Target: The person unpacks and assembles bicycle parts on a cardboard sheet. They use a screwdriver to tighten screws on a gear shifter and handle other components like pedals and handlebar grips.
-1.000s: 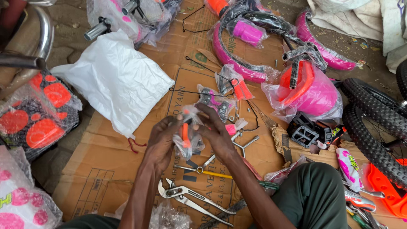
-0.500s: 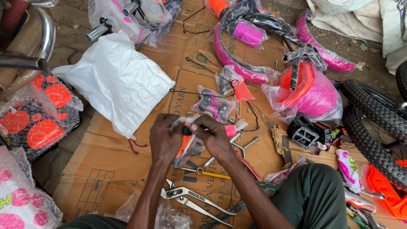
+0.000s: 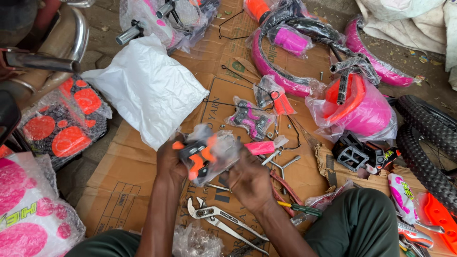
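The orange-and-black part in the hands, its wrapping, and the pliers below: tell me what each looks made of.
Orange-and-black part: moulded plastic, by its flat, even colour, though the wrap blurs it. Wrapping: thin clear plastic film, crinkled and glossy; both the left hand and the right hand grip it. Pliers: bare steel, silvery with bright glints.

Centre frame, the clear plastic bag (image 3: 209, 154) shows orange and black parts through its film. Just right of it, a bright pink grip (image 3: 259, 147). Upper left, a plain white bag (image 3: 147, 90) on brown cardboard (image 3: 119, 185) printed with dark lettering. Far left, the black wrapped part (image 3: 62, 123) carries big orange spots. Bottom left, a white cover (image 3: 28, 214) with pink blotches. Upper right, magenta mudguards (image 3: 271, 66) and a pink-and-orange bundle (image 3: 357, 107). Right edge, black knobbly tyres (image 3: 423, 147). Low centre, silver pliers (image 3: 214, 214); bottom right, dark green trousers (image 3: 357, 223).
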